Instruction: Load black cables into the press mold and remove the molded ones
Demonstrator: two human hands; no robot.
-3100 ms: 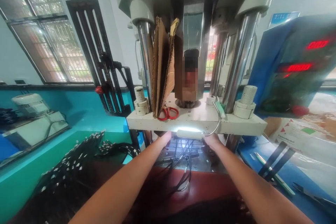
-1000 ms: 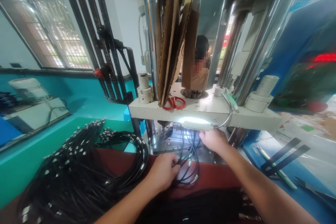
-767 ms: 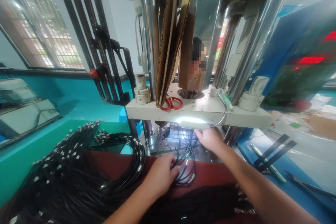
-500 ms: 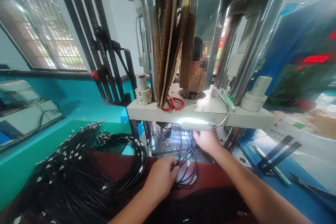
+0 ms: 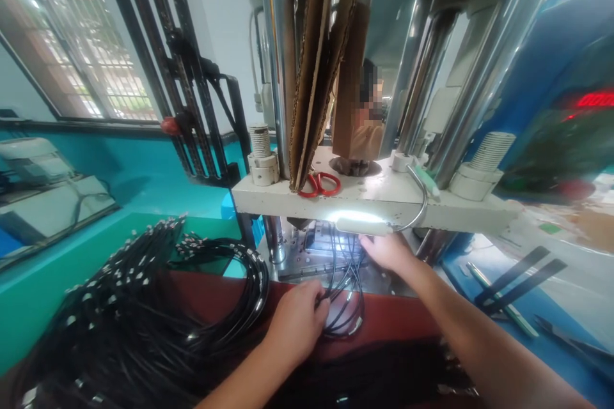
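My left hand [image 5: 301, 314] is closed at the left side of a loose loop of thin black cables [image 5: 354, 287] with small metal ends. Its thumb and forefinger pinch some of the strands. The cables run up to a lit metal mould [image 5: 330, 244] on the machine's lower plate. My right hand [image 5: 389, 252] reaches in at the mould's right edge, just under the lamp [image 5: 365, 225]. Its fingers are curled and partly hidden, so what they pinch cannot be made out.
A thick white press plate [image 5: 283, 203] spans above my hands, bearing red-handled scissors [image 5: 320, 185] and cardboard sheets [image 5: 314, 77]. Heaped black cables [image 5: 139, 313] lie left. Pliers [image 5: 570, 342], a pen-like tool [image 5: 503, 300] and two dark strips [image 5: 522, 281] lie right.
The camera view has shifted slightly, moving the machine a little right in the picture. Both hands keep nearly the same places at the cables and the mould.
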